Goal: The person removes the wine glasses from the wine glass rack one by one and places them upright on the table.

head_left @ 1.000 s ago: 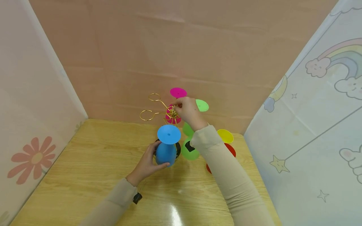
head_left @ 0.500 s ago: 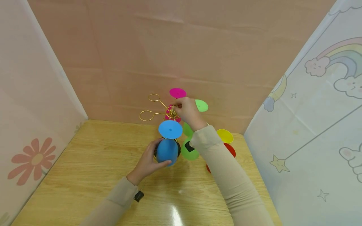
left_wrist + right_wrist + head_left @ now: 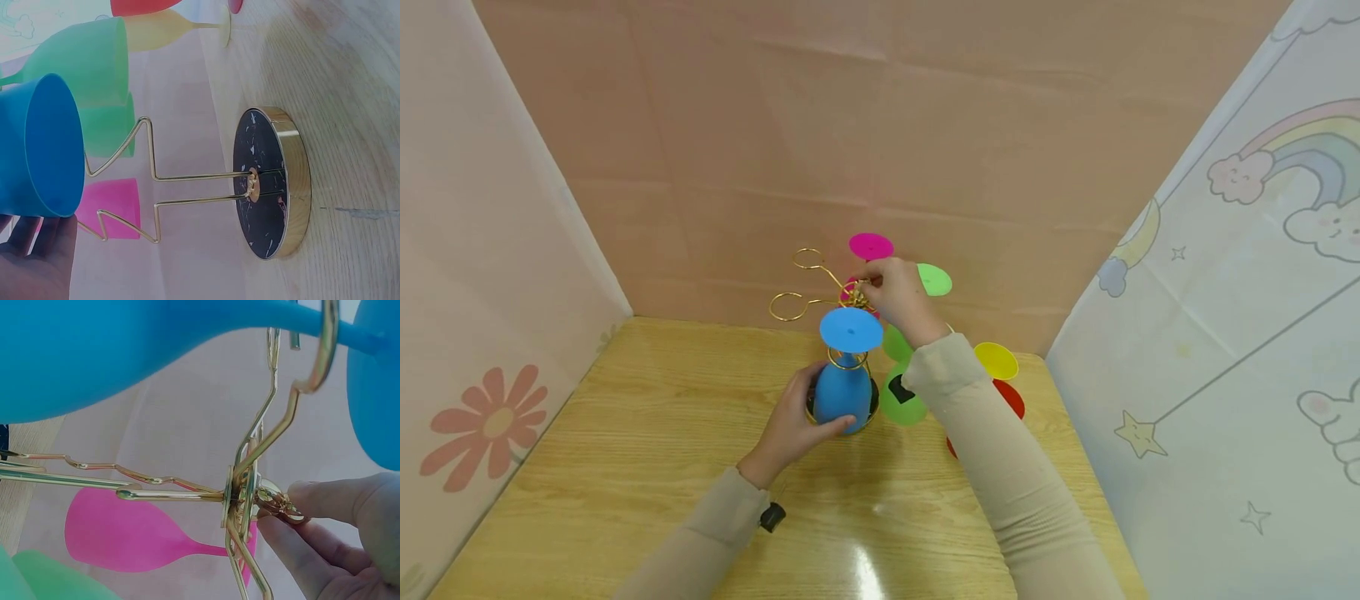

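Observation:
My left hand (image 3: 786,433) holds a blue goblet (image 3: 841,393) upside down by its bowl, fingers on one side and thumb on the other. The goblet's stem sits within a ring of a gold wire goblet rack (image 3: 787,318), its foot above the ring. At the rack's top, my right hand (image 3: 898,296) pinches a gold knob (image 3: 275,503) between thumb and fingers. In the left wrist view the blue bowl's open rim faces the rack's round black base (image 3: 259,231). A pink goblet (image 3: 119,531) and green goblets (image 3: 94,62) hang upside down on the rack.
A yellow goblet (image 3: 153,31) and a red goblet (image 3: 144,5) stand upright on the wooden table (image 3: 625,433), right of the rack. Two unoccupied rings reach out on the rack's left. A pinkish backdrop (image 3: 737,167) rises close behind.
The left hand has raised and tilted the blue goblet, whose foot moved up and away toward the rack's centre; its stem now shows inside the ring. The right hand stays on the knob.

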The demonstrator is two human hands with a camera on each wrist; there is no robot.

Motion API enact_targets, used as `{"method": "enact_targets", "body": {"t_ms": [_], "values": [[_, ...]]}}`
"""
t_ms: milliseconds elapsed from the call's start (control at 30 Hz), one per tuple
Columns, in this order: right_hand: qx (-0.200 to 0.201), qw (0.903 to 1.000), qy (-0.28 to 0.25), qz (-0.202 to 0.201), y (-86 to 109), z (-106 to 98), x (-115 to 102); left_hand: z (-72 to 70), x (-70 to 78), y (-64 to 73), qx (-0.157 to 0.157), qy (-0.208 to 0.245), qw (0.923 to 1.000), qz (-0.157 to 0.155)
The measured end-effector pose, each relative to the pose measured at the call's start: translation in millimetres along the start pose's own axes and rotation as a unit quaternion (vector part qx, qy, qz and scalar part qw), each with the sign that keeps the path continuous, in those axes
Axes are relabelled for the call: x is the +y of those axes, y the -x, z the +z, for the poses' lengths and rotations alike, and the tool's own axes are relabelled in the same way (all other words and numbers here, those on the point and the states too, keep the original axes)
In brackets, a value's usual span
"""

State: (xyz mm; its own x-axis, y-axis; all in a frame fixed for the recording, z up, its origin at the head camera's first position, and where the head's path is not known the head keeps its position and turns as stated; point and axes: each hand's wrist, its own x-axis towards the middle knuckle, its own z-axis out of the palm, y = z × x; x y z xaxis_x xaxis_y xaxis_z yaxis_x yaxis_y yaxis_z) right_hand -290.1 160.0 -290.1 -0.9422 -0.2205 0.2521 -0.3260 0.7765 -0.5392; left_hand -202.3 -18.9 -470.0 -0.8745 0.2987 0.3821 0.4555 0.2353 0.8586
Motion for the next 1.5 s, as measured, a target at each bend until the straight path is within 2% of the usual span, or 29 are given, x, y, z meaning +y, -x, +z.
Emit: {"method": "enact_targets", "body": {"t_ms": [433, 900, 1300, 1500], "values": [[0.006, 0.9999, 0.013, -0.006, -0.2, -0.4, 0.3, -3.1, 6.4, -7.2, 0.003, -0.011, 0.9997, -0.02], [0.0, 0.9999, -0.008, 0.012, 0.2, -0.3, -0.1, -7.0, 2.6, -9.5, 0.037, -0.016, 0.9985, -0.036], [-0.004, 0.9997, -0.019, 0.016, -0.4, 1.2, 0.9, -14.9, -5.6, -3.6, 0.056, 0.009, 0.997, -0.052], [0.007, 0.9997, -0.02, 0.009, 1.2, 2.8, 3.0, -17.2, -6.5, 2.4, 0.06, 0.018, 0.997, -0.047]]}}
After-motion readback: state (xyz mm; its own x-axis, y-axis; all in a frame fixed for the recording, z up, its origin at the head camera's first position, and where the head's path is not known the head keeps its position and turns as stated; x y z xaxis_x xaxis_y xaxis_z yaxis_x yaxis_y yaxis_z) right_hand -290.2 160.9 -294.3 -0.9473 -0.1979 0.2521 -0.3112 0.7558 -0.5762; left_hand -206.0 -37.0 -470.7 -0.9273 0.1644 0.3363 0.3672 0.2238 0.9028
